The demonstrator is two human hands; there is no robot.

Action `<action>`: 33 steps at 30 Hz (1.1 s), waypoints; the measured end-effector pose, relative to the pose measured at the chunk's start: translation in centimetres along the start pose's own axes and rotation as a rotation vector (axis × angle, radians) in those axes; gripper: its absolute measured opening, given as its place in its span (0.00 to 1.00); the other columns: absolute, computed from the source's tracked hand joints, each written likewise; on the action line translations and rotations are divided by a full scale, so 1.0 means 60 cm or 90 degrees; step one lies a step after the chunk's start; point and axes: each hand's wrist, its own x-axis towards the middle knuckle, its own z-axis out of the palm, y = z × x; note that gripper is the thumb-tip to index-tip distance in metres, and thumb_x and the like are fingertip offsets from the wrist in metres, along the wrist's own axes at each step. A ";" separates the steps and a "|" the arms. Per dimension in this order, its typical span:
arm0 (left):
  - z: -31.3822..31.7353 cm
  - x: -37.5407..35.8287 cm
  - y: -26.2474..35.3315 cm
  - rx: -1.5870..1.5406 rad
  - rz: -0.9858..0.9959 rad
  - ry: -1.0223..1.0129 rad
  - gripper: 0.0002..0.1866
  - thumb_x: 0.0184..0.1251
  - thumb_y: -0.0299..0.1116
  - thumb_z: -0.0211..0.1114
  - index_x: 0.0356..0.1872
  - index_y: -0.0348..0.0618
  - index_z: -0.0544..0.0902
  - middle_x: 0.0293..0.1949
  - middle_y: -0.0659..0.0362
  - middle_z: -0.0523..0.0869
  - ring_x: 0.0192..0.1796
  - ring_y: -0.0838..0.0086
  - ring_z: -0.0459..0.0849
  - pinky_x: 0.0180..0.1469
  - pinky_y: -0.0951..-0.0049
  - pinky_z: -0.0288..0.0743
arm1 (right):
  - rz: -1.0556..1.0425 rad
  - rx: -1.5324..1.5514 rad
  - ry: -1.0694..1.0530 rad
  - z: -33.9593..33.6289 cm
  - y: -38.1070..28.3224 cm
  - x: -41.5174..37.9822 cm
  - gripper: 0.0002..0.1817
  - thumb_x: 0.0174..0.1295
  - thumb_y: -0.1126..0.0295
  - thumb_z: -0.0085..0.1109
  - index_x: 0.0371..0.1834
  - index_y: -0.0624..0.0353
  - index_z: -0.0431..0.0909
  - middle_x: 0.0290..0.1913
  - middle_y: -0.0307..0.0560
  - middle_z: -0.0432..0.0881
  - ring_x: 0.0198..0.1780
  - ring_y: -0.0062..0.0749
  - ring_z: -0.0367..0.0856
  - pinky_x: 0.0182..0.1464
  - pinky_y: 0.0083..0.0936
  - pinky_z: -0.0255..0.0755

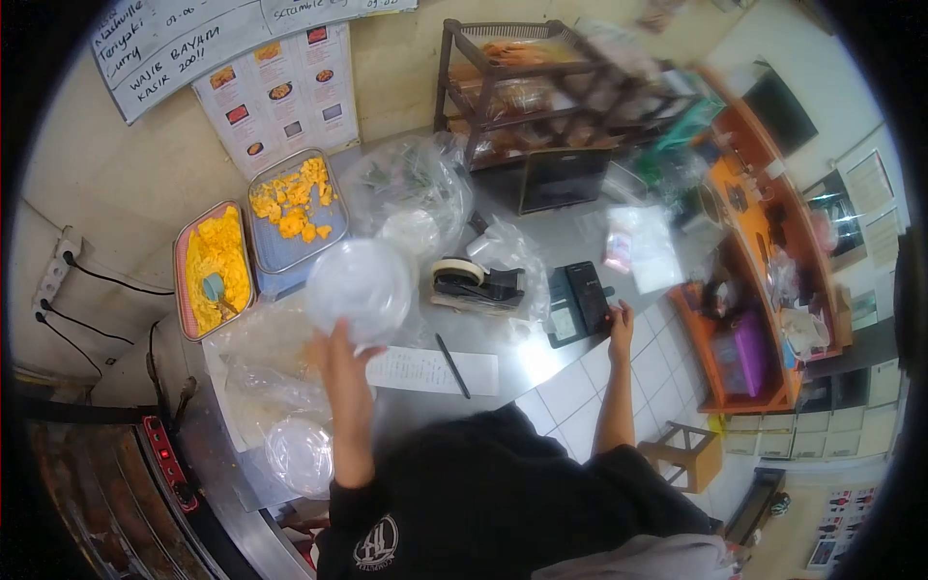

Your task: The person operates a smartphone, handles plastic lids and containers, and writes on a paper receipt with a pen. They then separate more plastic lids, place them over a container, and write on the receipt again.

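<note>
My left hand (344,360) is closed on the rim of a round translucent plastic bowl (358,290), raised over the steel counter and slightly blurred. Beneath it lie a sheet of paper with handwriting (425,371), a black pen (451,365) and clear plastic bags (275,387). Another round plastic container (301,454) sits near my left forearm. At the counter's right edge, my right hand (622,324) has its fingers loosely apart, fingertips right beside a black phone (586,298) in an opened flip case.
Two trays of yellow food, a scrambled-egg-like one (215,261) and a chunkier one (293,201), stand at the back left. A tape dispenser (478,283) is mid-counter. Behind are a tablet (565,181) and a brown rack (522,87). A red-lit power strip (167,462) is at lower left.
</note>
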 end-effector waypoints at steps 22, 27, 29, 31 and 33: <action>-0.016 -0.062 0.030 0.182 0.124 -0.291 0.20 0.63 0.26 0.56 0.56 0.33 0.68 0.44 0.51 0.76 0.39 0.71 0.79 0.41 0.75 0.74 | -0.035 -0.080 0.178 -0.008 0.023 0.022 0.15 0.59 0.69 0.54 0.47 0.65 0.71 0.37 0.46 0.77 0.38 0.26 0.75 0.42 0.20 0.68; -0.110 -0.161 0.096 0.242 0.331 -0.227 0.08 0.62 0.24 0.55 0.39 0.31 0.77 0.32 0.51 0.79 0.30 0.73 0.78 0.33 0.78 0.72 | -0.394 -0.323 0.373 0.118 -0.176 -0.066 0.10 0.59 0.68 0.55 0.36 0.66 0.74 0.32 0.46 0.74 0.36 0.32 0.72 0.41 0.27 0.66; -0.149 -0.170 0.103 0.332 0.419 0.045 0.06 0.62 0.24 0.55 0.33 0.31 0.78 0.32 0.52 0.78 0.28 0.73 0.76 0.30 0.78 0.70 | -0.470 -0.198 0.243 0.202 -0.273 -0.121 0.08 0.60 0.72 0.55 0.36 0.66 0.74 0.32 0.45 0.74 0.37 0.29 0.72 0.42 0.23 0.65; -0.183 -0.170 0.112 0.415 0.372 0.245 0.09 0.60 0.22 0.54 0.41 0.33 0.76 0.42 0.52 0.76 0.39 0.72 0.76 0.39 0.76 0.70 | -0.480 -0.042 0.046 0.285 -0.321 -0.171 0.07 0.61 0.73 0.53 0.38 0.66 0.74 0.34 0.44 0.75 0.38 0.26 0.73 0.43 0.20 0.66; -0.251 -0.175 0.116 0.618 0.319 0.256 0.26 0.56 0.28 0.62 0.57 0.37 0.67 0.55 0.48 0.70 0.55 0.63 0.71 0.55 0.68 0.66 | -0.436 0.017 -0.200 0.358 -0.363 -0.233 0.07 0.61 0.75 0.52 0.39 0.66 0.74 0.36 0.44 0.76 0.38 0.26 0.73 0.43 0.20 0.67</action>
